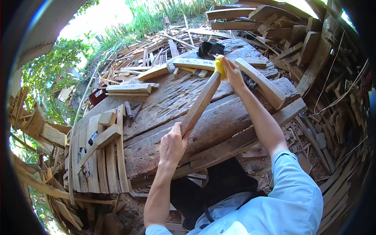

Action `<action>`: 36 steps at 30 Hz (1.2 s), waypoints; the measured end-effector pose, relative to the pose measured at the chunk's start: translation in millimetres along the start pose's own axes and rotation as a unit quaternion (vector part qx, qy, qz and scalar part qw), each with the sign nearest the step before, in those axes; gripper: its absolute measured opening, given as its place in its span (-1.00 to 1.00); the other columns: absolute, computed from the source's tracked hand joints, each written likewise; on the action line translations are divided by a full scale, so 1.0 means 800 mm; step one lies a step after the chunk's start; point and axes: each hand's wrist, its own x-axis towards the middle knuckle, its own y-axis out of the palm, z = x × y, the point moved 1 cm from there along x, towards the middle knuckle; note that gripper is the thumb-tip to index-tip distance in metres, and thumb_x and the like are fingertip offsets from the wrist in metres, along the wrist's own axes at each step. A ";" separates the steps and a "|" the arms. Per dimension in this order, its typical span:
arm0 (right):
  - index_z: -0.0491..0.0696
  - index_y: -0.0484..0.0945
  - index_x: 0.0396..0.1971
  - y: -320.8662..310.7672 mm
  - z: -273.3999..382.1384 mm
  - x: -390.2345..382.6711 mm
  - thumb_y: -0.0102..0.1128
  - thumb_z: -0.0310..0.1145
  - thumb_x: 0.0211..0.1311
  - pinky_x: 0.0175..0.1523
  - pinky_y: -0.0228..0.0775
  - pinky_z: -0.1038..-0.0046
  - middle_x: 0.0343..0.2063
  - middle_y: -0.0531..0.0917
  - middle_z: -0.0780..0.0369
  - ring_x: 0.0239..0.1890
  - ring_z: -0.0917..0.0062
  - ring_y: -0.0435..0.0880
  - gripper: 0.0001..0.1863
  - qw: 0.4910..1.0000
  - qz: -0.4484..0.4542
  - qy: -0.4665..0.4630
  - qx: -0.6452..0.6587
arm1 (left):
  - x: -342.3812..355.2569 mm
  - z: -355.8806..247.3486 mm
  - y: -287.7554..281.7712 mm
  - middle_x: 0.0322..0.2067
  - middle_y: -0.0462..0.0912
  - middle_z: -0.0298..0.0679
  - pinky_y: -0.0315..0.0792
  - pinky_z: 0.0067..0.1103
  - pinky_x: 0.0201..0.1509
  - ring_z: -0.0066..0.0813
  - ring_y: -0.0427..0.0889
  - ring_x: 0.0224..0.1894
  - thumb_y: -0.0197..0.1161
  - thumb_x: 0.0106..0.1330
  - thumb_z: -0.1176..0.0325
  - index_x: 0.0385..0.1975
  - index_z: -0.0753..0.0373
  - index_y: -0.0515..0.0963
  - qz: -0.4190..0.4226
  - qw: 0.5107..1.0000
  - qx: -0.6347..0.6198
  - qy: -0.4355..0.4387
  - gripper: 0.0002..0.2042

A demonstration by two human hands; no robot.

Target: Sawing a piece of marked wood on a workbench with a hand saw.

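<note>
A squared length of wood [203, 102] is held up at a slant over the workbench. My left hand [172, 144] is closed round its near, lower end. At the far, upper end, my right hand [232, 73] grips a small yellow object [219, 67] against the wood. Fingers cover part of the yellow object, and I cannot make out its kind. Beyond that hand, a wooden board [196, 63] lies across the bench. Another thick wooden piece [261, 84] lies to the right of my right hand. A black container [210, 50] stands just behind the crosswise board.
The worn plank workbench [156, 113] carries short wood blocks [129, 89] at its left and metal tools [131, 111] near slats [100, 156]. Stacked timber [282, 23] rises at the right and far right. Scrap wood [156, 53] heaps up behind the bench.
</note>
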 end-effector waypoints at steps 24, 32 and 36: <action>-0.09 0.64 0.35 -0.003 0.000 -0.008 0.09 0.10 0.66 0.42 0.29 0.49 0.10 0.73 0.24 0.22 0.63 0.59 -0.39 0.989 0.075 0.101 -0.079 | -0.031 0.002 -0.004 -0.18 0.81 0.01 0.69 -0.16 -0.25 0.10 0.81 -0.25 0.41 0.47 0.21 0.09 0.26 0.56 -0.056 0.998 0.010 0.007 -0.65; -0.03 0.29 0.60 0.015 0.006 -0.013 -0.19 0.22 0.73 0.59 0.11 0.37 0.44 0.47 0.25 0.43 0.57 0.44 -0.25 0.985 0.137 0.034 0.099 | -0.023 0.014 -0.015 -0.31 0.81 0.08 0.68 -0.17 -0.21 0.16 0.81 -0.25 0.46 0.43 0.22 0.05 0.29 0.60 -0.064 0.996 -0.055 0.011 -0.65; 0.00 0.17 0.66 0.015 0.002 -0.016 -0.27 0.22 0.74 0.70 -0.10 0.32 0.55 0.36 0.26 0.62 0.53 0.24 -0.23 0.978 0.124 0.072 0.154 | -0.014 0.039 -0.031 -0.26 0.80 0.10 0.63 -0.26 -0.16 0.10 0.81 -0.24 0.53 0.37 0.21 0.03 0.33 0.64 -0.043 0.992 -0.116 -0.004 -0.61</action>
